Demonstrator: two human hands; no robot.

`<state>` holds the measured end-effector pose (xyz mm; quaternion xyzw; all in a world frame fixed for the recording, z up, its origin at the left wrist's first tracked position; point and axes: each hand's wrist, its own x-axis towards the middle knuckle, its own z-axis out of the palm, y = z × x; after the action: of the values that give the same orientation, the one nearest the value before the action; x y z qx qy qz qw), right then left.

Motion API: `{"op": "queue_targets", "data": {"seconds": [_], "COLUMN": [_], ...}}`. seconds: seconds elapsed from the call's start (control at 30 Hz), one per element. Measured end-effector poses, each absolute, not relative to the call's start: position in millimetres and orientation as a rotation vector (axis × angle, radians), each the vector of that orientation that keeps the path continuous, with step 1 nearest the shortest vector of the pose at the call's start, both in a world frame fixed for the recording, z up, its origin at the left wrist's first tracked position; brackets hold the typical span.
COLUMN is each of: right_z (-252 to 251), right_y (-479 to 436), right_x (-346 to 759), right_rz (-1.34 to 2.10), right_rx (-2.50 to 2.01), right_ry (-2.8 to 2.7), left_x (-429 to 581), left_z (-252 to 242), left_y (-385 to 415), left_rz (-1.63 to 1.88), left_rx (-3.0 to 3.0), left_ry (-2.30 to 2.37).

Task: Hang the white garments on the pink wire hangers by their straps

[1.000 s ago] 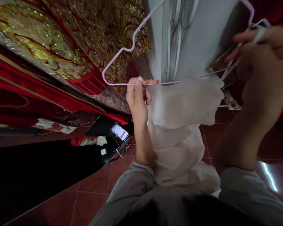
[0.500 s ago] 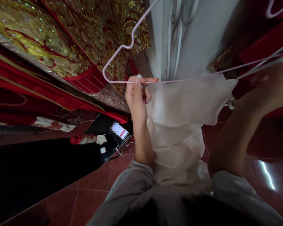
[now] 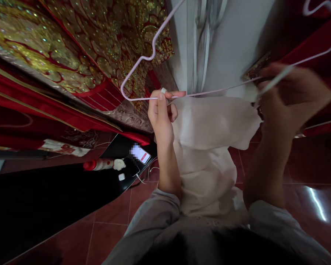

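A pale pink clothes hanger [image 3: 153,48] stretches across the upper middle, its long bar running from left to right. My left hand [image 3: 162,114] is closed in a pinch around that bar, close to its left corner, with the index finger lying along it. Below the bar hangs a thin cream cloth [image 3: 215,123], its top edge at my left fingers. My right hand [image 3: 289,95], blurred by motion, is closed on a white strap [image 3: 278,79] near the bar's right part. The fingertips there are partly smeared.
Gold-sequinned red garments [image 3: 82,48] hang at the left. A black table [image 3: 57,198] carries a phone [image 3: 142,154], a red-capped bottle [image 3: 98,164] and a small white case [image 3: 121,177]. White straps [image 3: 205,55] hang against a pale panel. Red cloth [image 3: 300,48] is at the right.
My right hand has moved leftward from the right edge, bringing the white strap nearer the middle. The cloth's right corner has dropped and shifted left. My left hand keeps its pinch, almost unmoved.
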<state>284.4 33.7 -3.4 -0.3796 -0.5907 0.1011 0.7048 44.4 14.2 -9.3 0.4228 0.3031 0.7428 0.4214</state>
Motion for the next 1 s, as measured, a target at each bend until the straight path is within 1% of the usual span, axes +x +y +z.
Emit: {"op": "queue_targets", "data": {"seconds": [0.1,0.2,0.37,0.47,0.53,0.63,0.7,0.87,1.0], "right_z": [2,5,8,9,8,4,2,-5,-12], "right_y": [19,15,13,12,13,15,16,13,11], "right_x": [259,248,255,258,257,255,253,251,245], "right_rz": [0.273,0.277,0.295,0.333,0.321,0.317,0.325,0.322,0.308], "right_rx": [-0.915,-1.0,-1.099,-1.163,-1.162,-1.105,-1.075,-1.069,-1.05], "right_ry": [-1.547,-1.598,-1.552,-1.562,-1.565,-1.559,-1.562,-1.578,-1.548], "left_x": [43,36,4,-17,-26,-31,-31,-30,-30], "left_z": [-8,-6,-1,5,12,25,34,56,70], "left_y": [13,12,14,16,17,19,20,22,21], "left_rz": [1.868,1.899,2.204,2.354,2.26,1.909,1.752,1.628,1.573], "left_rx": [1.087,1.041,0.8,0.791,0.927,1.172,1.309,1.699,1.861], "left_ry": [0.737,0.777,1.079,1.145,1.103,1.034,1.052,1.246,1.095]}}
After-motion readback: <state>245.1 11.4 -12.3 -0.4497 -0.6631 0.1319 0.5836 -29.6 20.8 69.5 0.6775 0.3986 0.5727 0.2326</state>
